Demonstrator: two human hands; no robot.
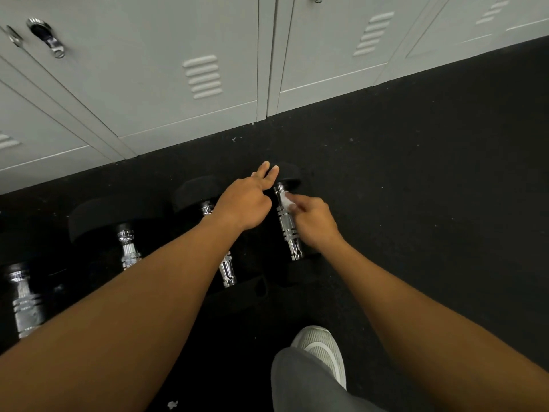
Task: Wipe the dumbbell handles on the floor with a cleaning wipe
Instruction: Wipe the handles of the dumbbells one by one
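Several black-ended dumbbells with chrome handles lie side by side on the dark floor. My right hand [312, 218] pinches a small white wipe [286, 201] against the upper part of the rightmost dumbbell's chrome handle [289, 230]. My left hand [248, 200] hovers just left of that handle, two fingers stretched toward the dumbbell's far black end [289, 173]. My left forearm crosses the second dumbbell's handle [226, 270]. Two more handles [128, 248] [23, 298] lie further left.
Grey metal lockers [190, 75] line the wall just behind the dumbbells. My grey trouser leg [300, 385] and white shoe [323, 349] stand at the bottom centre. Black rubber floor [430, 188] stretches to the right. A small white scrap [172, 404] lies at the bottom edge.
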